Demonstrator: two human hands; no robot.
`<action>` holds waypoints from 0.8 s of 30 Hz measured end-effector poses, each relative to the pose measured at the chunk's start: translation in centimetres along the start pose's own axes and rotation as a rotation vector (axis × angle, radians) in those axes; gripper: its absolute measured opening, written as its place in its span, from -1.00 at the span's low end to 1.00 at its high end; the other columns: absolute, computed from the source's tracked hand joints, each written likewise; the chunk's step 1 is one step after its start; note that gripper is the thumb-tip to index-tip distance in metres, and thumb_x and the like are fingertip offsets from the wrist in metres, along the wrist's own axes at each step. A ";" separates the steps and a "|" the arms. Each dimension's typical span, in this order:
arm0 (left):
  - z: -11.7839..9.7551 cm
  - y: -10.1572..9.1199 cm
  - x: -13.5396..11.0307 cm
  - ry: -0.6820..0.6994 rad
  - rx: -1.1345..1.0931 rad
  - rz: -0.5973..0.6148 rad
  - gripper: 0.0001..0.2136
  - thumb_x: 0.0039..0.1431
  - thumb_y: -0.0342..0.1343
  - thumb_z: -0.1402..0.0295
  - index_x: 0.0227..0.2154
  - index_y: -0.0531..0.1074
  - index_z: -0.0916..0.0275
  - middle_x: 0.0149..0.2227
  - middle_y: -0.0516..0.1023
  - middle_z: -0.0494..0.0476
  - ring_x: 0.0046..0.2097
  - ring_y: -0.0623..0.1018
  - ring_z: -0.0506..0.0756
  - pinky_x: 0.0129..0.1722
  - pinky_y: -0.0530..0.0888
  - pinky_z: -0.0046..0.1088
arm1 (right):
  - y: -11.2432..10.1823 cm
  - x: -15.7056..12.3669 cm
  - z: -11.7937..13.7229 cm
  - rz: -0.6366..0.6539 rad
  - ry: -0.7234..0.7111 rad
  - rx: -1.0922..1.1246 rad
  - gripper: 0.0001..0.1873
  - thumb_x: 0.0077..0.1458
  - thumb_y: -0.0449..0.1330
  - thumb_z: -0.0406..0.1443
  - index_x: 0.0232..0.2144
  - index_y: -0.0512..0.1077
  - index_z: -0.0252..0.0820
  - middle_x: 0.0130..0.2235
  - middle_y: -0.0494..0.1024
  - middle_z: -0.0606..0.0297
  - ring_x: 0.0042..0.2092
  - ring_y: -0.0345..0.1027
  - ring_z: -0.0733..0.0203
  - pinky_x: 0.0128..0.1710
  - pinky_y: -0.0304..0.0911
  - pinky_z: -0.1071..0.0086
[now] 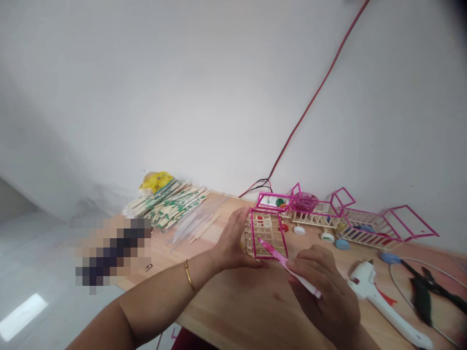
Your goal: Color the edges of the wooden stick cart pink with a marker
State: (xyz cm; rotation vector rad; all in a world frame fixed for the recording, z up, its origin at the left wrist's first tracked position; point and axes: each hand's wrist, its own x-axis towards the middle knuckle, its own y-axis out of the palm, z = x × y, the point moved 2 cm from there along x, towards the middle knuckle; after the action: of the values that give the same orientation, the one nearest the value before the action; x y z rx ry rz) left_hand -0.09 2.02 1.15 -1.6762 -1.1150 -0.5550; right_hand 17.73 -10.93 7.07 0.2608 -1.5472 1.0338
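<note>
My left hand (229,240) grips the near left side of a small cage-like box (265,234) built of pale wooden sticks with pink edges, steadying it on the wooden table (237,301). My right hand (324,291) is closed round a pink marker pen (288,265), held like a pencil. The pen's tip touches the front face of the stick box. A gold bangle sits on my left wrist.
Behind the box stands a row of stick-and-pink-frame models (350,221) with bottle-cap wheels. A white glue gun (383,304) and black pliers (426,291) lie at the right. Wrapped chopsticks (168,204) are piled at the left by a yellow packet. A red cable (310,104) climbs the wall.
</note>
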 end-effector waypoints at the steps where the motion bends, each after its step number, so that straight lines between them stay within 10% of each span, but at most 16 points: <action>1: 0.0 0.0 0.0 0.006 -0.014 0.002 0.28 -0.32 0.47 -0.04 0.39 -0.23 0.13 0.26 0.22 0.40 0.27 0.29 0.43 0.24 0.35 0.12 | -0.1 0.0 -0.1 -0.008 0.005 -0.012 -0.70 0.12 0.18 -0.47 -0.08 0.43 -0.17 -0.31 0.56 0.25 -0.23 0.41 0.20 -0.13 0.31 0.21; 24: -0.5 0.9 -0.4 0.044 -0.074 0.094 0.37 -0.38 0.48 -0.05 0.40 -0.32 0.11 0.29 0.14 0.45 0.29 0.26 0.47 0.24 0.34 0.16 | 0.3 -0.4 -1.3 0.008 0.093 -0.171 -0.64 0.18 0.15 -0.43 0.04 0.40 -0.15 -0.26 0.55 0.22 -0.18 0.41 0.16 -0.15 0.26 0.26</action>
State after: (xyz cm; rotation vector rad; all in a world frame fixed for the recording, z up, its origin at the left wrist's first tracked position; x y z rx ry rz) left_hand 0.58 1.31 0.61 -1.7626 -0.9891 -0.5763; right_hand 18.57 -9.96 6.48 0.0869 -1.5424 0.9010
